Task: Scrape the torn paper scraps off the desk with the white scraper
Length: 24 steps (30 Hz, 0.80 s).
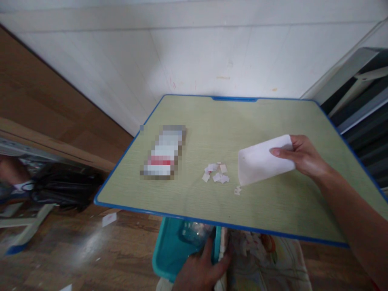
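Right hand grips a white paper beside the scraps, seemingly sweeping them; left hand is at the tub, grip unclear; next stroke needs a low edge

Seeing scraps on the tabletop, between a pixelated object leftward and a paper rightward. Finding a basin below the near edge, with a container inside.
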Each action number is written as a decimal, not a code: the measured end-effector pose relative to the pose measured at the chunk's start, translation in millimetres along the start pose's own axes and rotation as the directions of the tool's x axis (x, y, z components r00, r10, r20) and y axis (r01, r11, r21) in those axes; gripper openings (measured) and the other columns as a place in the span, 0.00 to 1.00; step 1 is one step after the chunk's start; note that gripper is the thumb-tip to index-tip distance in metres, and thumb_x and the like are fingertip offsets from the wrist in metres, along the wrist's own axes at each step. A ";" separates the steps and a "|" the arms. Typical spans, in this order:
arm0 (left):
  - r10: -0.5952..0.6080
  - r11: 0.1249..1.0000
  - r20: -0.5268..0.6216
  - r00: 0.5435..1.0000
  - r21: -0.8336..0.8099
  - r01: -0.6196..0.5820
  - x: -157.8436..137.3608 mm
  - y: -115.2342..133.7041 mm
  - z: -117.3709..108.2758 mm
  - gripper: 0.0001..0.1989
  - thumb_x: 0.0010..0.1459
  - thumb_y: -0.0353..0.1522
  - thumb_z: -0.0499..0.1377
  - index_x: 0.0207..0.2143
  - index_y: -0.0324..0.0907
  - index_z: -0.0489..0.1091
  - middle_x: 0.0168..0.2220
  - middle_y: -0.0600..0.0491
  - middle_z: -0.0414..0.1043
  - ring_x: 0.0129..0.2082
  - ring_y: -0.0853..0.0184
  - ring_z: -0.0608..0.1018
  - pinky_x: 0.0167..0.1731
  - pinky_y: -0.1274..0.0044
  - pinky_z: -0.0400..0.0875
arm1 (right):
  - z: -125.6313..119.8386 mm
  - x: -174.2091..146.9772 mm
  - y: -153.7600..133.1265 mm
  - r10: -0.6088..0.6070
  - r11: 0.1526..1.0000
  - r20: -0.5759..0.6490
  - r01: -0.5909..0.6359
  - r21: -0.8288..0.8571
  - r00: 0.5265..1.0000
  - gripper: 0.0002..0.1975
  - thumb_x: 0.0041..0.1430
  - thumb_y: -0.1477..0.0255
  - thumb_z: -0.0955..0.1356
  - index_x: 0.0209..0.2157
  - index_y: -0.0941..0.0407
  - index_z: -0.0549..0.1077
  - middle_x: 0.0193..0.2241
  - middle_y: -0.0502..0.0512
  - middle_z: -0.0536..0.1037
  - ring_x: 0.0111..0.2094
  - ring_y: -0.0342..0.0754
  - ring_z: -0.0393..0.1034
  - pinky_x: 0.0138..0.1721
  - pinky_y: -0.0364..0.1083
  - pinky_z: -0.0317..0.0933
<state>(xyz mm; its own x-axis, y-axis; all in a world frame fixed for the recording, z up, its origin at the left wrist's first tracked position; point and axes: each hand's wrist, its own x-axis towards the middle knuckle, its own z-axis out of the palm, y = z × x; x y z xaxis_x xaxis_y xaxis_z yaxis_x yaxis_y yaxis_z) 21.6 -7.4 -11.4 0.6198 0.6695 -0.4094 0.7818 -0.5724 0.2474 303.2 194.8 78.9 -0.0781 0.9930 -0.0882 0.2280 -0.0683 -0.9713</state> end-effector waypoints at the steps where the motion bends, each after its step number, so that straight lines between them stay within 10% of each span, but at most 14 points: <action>1: -0.002 1.000 -0.001 1.000 -0.010 0.002 0.1 -0.2 0.2 0.39 0.41 0.20 0.54 0.54 0.52 0.43 0.50 0.36 0.52 0.28 0.58 0.73 0.25 0.70 0.68 | -0.7 -0.2 0.4 0.018 1.000 0.028 -0.019 0.016 0.999 0.07 0.37 0.72 0.70 0.23 0.58 0.72 0.18 0.48 0.73 0.16 0.39 0.63 0.15 0.37 0.55; 24: -0.030 0.999 0.014 0.999 0.029 0.029 -1.2 1.0 0.4 0.37 0.44 0.22 0.53 0.54 0.53 0.41 0.51 0.35 0.50 0.29 0.60 0.72 0.26 0.71 0.66 | 9.1 -2.6 0.1 0.080 0.996 0.322 -0.084 -0.001 0.943 0.05 0.35 0.73 0.70 0.21 0.56 0.74 0.17 0.47 0.73 0.16 0.39 0.65 0.16 0.37 0.57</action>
<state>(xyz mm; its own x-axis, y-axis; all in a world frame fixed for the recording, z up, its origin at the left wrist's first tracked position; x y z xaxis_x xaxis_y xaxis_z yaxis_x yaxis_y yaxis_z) 21.6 -9.0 -11.0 0.5953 0.6798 -0.4284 0.7973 -0.5659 0.2099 294.6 191.3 77.0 -0.3680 0.9003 -0.2323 0.2348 -0.1518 -0.9601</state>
